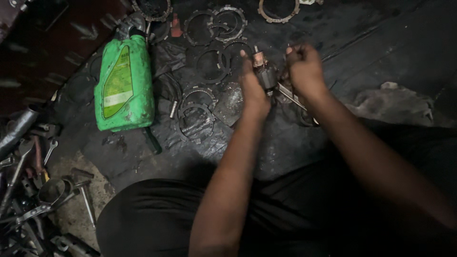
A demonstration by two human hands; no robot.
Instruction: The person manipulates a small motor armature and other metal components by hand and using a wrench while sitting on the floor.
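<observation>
Fingers of the left hand curl closed around a small metal part with a copper-coloured end; the right hand is fisted on its other side, gripping a thin metal rod. Clutch rings lie just beyond the fingers, a green oil jug well to their left.

— What have I got hold of there?

— A small motor armature: a dark, greasy cylindrical body with a copper-coloured end pointing up and away from me. It's off the floor, roughly upright and a little tilted.

— And the tool?

— A thin metal rod, slanting down to the right from the armature's lower side. Whether its tip touches, I can't tell.
</observation>
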